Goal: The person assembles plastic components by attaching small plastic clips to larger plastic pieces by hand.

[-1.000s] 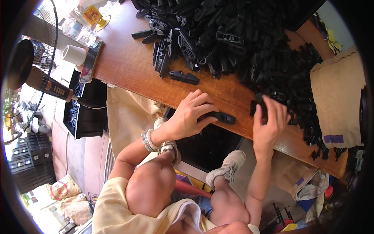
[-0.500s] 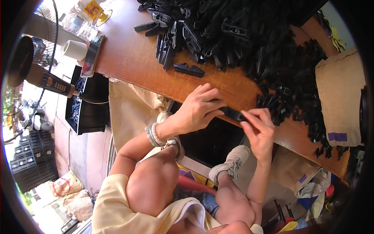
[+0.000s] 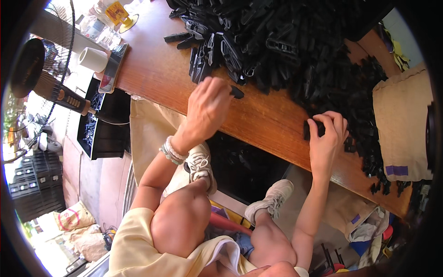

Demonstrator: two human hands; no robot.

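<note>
My left hand (image 3: pixel 208 110) is over the wooden table, its fingers closed on a long black plastic part (image 3: pixel 237 93). Only one end of that part shows past the knuckles. Over at the right, my right hand (image 3: pixel 328 141) rests by the table's front edge at the heap of small black plastic pieces (image 3: pixel 364 97). Its fingers are bent and the thumb is drawn in toward them; what they pinch is hidden against the dark pieces. Beyond both hands lies a large pile of long black plastic parts (image 3: pixel 277 46).
A black bin (image 3: pixel 244 161) stands under the table edge between my feet. At right, a tan cloth sack (image 3: pixel 401 124) borders the small pieces. To the left are a fan (image 3: pixel 27 69), a white paper roll (image 3: pixel 91 59), a phone (image 3: pixel 113 69) and another black crate (image 3: pixel 110 124).
My hands have moved apart, and the black part between them is gone from there. The left went up and left onto the single part on the table; the right went to the small pieces.
</note>
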